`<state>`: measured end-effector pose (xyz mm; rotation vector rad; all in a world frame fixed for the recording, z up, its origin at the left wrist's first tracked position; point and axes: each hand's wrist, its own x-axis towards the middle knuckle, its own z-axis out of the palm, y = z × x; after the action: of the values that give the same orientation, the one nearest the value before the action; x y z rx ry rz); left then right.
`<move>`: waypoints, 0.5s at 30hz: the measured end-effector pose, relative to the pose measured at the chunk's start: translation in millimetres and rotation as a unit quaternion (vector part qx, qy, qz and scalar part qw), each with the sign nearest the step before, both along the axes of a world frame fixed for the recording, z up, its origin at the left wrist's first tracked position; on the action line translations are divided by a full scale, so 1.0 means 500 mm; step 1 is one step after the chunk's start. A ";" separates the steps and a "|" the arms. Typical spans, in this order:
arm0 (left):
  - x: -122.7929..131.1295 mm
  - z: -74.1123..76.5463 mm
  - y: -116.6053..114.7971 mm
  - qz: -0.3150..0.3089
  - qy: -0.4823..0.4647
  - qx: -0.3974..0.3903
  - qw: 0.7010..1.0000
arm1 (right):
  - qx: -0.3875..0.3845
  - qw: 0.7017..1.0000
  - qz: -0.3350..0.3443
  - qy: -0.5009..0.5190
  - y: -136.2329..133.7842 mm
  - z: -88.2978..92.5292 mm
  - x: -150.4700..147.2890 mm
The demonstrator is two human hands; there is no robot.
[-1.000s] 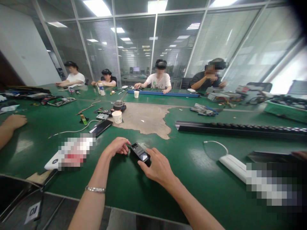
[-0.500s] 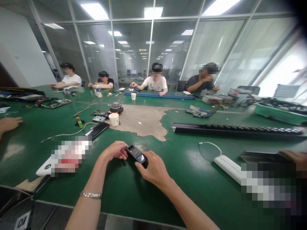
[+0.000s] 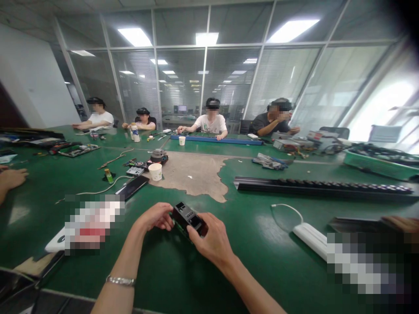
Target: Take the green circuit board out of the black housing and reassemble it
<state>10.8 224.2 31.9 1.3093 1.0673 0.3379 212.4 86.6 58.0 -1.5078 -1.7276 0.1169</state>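
A small black boxy device [image 3: 187, 214] with a dark window and a row of small buttons is held tilted over the green table. My right hand [image 3: 212, 235] grips its near right end, thumb on top and fingers around the far side. At the opposite end, the curled fingers of my left hand [image 3: 159, 216] meet the device's left edge; their exact hold is partly hidden. A strip of green shows along the device's lower side. A silver bracelet [image 3: 120, 281] is on my left wrist.
A black phone [image 3: 132, 188], a paper cup [image 3: 155, 172] and loose electronic parts lie ahead to the left. A long black rail [image 3: 314, 187] and a white power bank-like bar [image 3: 309, 237] with a cable are at right. Several people sit around the table.
The view has tilted up slightly. In my hands the device has turned: its window, bright with reflection before, is now dark, and more of its lower side shows.
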 end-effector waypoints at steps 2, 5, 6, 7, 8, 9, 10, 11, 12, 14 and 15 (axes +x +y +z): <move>-0.002 0.002 -0.002 -0.006 -0.003 -0.003 1.000 | 0.010 0.999 0.000 0.031 0.002 0.007 0.007; -0.002 0.007 -0.006 -0.008 -0.001 -0.006 1.000 | 0.021 0.997 -0.023 0.071 0.013 0.010 0.024; -0.002 0.009 -0.007 -0.008 0.001 -0.008 1.000 | 0.022 0.996 -0.036 0.077 0.019 0.008 0.031; -0.001 0.010 -0.008 -0.006 0.006 -0.010 1.000 | 0.021 0.995 -0.051 0.079 0.025 0.004 0.039; 0.000 0.011 -0.008 -0.006 0.007 -0.011 1.000 | 0.017 0.995 -0.065 0.077 0.031 0.000 0.047; 0.000 0.012 -0.008 -0.007 0.009 -0.011 1.000 | 0.008 0.994 -0.079 0.070 0.037 -0.006 0.056; 0.001 0.012 -0.008 -0.006 0.012 -0.012 1.000 | -0.001 0.994 -0.093 0.059 0.043 -0.011 0.064; 0.002 0.012 -0.008 -0.006 0.014 -0.012 1.000 | -0.013 0.993 -0.104 0.046 0.048 -0.017 0.072; 0.003 0.011 -0.007 -0.006 0.017 -0.012 1.000 | -0.025 0.993 -0.113 0.031 0.052 -0.022 0.080; 0.003 0.011 -0.007 -0.006 0.021 -0.011 1.000 | -0.047 0.991 -0.123 0.005 0.056 -0.028 0.093; 0.004 0.011 -0.007 -0.007 0.021 -0.011 1.000 | -0.057 0.991 -0.125 -0.005 0.057 -0.030 0.097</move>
<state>12.6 220.8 37.4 1.3096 1.0942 0.2887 260.7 115.2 42.8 -1.7974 -1.5475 0.0784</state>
